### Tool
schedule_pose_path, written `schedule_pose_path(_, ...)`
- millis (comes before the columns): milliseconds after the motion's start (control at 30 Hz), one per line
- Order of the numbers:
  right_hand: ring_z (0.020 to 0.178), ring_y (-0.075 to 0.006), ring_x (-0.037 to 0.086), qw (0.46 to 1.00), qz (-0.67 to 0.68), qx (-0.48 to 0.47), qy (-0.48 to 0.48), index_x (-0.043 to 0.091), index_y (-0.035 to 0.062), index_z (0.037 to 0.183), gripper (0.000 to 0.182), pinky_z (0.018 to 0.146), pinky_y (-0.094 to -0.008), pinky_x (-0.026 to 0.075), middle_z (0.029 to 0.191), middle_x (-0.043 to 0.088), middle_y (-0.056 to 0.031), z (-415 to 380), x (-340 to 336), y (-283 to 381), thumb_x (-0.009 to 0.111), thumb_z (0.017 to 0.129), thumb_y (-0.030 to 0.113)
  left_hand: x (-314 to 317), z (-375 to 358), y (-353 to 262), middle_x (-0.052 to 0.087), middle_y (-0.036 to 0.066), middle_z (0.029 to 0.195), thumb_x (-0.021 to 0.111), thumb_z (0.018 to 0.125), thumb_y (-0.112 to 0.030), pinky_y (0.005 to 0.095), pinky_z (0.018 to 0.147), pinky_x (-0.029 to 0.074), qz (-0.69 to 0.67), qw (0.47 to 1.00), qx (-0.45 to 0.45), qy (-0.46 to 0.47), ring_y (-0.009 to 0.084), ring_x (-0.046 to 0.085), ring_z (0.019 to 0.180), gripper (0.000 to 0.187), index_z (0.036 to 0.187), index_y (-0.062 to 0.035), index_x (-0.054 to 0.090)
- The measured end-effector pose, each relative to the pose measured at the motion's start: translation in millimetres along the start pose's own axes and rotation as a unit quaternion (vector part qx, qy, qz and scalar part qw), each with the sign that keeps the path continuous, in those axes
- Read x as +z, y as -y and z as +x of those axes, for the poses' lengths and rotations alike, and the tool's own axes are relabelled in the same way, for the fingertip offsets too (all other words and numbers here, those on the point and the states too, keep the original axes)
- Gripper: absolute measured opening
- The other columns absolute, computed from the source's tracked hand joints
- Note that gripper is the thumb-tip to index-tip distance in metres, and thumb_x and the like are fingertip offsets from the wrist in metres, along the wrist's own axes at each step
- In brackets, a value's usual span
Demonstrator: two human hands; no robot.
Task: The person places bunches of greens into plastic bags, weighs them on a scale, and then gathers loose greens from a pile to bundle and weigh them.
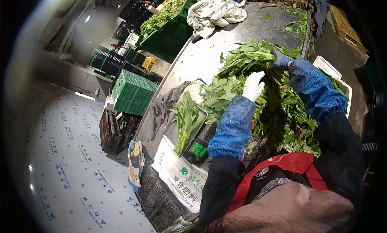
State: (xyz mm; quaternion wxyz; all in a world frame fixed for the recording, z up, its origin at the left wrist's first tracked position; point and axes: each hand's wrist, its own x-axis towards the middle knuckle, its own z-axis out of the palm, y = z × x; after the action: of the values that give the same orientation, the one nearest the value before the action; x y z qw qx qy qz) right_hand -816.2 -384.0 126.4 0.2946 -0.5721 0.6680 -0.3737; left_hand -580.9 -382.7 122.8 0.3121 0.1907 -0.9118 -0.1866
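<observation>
A bunch of leafy greens (244, 63) lies across the far end of a green heap, its leaves to the left. My right hand (281, 60), in a blue glove, closes round the stem end of this bunch. Just below it is my left hand (253, 87) in a white glove, fingers drawn together near the stems; what they hold is hidden. A bit of red shows at the stems by my right hand. Beneath both hands are more leafy greens (300, 128), some with red ties. Another small bunch (186, 124) lies on the scale's tray (171, 130), beside its lit display (198, 149).
The metal table (258, 25) carries a pale crumpled cloth (215, 13) and a dark cloth (163, 108). Green crates (133, 92) stand left, a large green bin (169, 35) behind. A white fertilizer sack (177, 174) hangs over a dark crate (161, 198). A white box (328, 66) stands right.
</observation>
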Motion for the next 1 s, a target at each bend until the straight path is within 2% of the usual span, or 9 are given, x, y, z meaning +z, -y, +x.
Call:
schedule_pose_path(200,0.104,-0.0308,0.052,0.983,-0.173,0.054,-0.002,0.042,0.001,0.123,0.087,0.088,-0.0343,0.042,0.113,0.055,-0.0183,-18,13,2,0.077,0.048,0.027,65,16,28,0.052,0.019,0.114,0.053,0.074,-0.017,0.0421,0.092,0.038,0.176,0.98,-0.037,0.09,0.0362,0.048,0.106,0.039,0.111,-0.0044,0.053)
schedule_pose_path(267,0.099,-0.0282,0.054,0.997,-0.072,0.004,-0.019,0.045,0.0001,0.119,0.079,0.087,-0.0321,0.042,0.108,0.057,-0.016,-17,10,7,0.075,0.051,0.023,66,26,17,0.049,0.016,0.118,0.043,0.076,-0.015,0.038,0.094,0.035,0.182,0.93,-0.168,0.27,0.0313,0.045,0.112,0.04,0.115,-0.0083,0.051)
schedule_pose_path(400,0.069,-0.0163,0.059,0.989,0.14,0.046,0.018,0.054,-0.0011,0.108,0.049,0.061,-0.0295,0.049,0.083,0.063,-0.0091,-25,-34,64,0.065,0.06,0.004,77,18,30,0.057,0.014,0.106,0.049,0.072,-0.015,0.0394,0.085,0.043,0.15,0.981,-0.057,0.112,0.0318,0.054,0.096,0.038,0.109,-0.0124,0.057)
schedule_pose_path(500,0.058,-0.0143,0.058,0.983,0.181,0.021,0.003,0.057,-0.0009,0.106,0.047,0.053,-0.0283,0.048,0.073,0.062,-0.0075,-5,-48,41,0.066,0.06,0.004,71,46,-22,0.056,0.016,0.108,0.053,0.07,-0.016,0.0387,0.085,0.043,0.338,0.887,-0.198,0.245,0.0324,0.053,0.098,0.038,0.107,-0.0126,0.058)
schedule_pose_path(567,0.062,-0.0142,0.058,0.973,0.227,0.041,0.009,0.057,-0.0014,0.106,0.047,0.055,-0.0273,0.048,0.076,0.063,-0.0074,-15,-57,54,0.066,0.061,0.004,72,14,30,0.056,0.016,0.107,0.057,0.07,-0.018,0.0369,0.084,0.043,0.036,0.976,-0.174,0.124,0.0318,0.053,0.099,0.037,0.106,-0.0111,0.059)
schedule_pose_path(733,0.069,-0.011,0.057,0.968,0.242,-0.053,-0.034,0.045,-0.0011,0.121,0.061,0.063,-0.024,0.048,0.086,0.062,-0.0071,-36,-60,41,0.065,0.064,0.004,44,21,21,0.059,0.013,0.08,0.061,0.07,-0.01,0.0297,0.069,0.046,-0.004,0.982,-0.122,-0.145,0.0255,0.057,0.075,0.022,0.091,-0.0039,0.063)
schedule_pose_path(800,0.075,-0.0099,0.056,0.947,0.309,-0.067,-0.051,0.044,-0.0005,0.122,0.061,0.065,-0.0238,0.047,0.092,0.061,-0.0056,-67,-60,55,0.065,0.064,0.004,49,23,39,0.057,0.001,0.074,0.059,0.071,0.001,0.0208,0.061,0.042,-0.23,0.928,-0.127,-0.264,0.0117,0.052,0.065,0.016,0.086,-0.0016,0.064)
schedule_pose_path(900,0.083,-0.0106,0.054,0.956,0.291,-0.022,-0.035,0.041,0.0021,0.126,0.068,0.073,-0.0255,0.046,0.102,0.059,-0.0049,-109,-59,77,0.066,0.063,0.004,2,33,0,0.061,0.006,0.091,0.058,0.08,-0.009,0.0229,0.061,0.043,-0.511,0.793,-0.263,-0.202,0.0102,0.053,0.068,0.019,0.096,0.001,0.061)
schedule_pose_path(1000,0.074,-0.0112,0.057,0.952,0.298,-0.014,-0.062,0.031,0.0027,0.132,0.077,0.065,-0.0239,0.047,0.101,0.059,-0.0062,-139,-41,69,0.065,0.062,0.003,21,35,36,0.062,0.007,0.096,0.059,0.082,-0.02,0.0298,0.065,0.048,-0.712,0.662,-0.154,-0.179,0.0169,0.058,0.076,0.035,0.113,-0.0049,0.052)
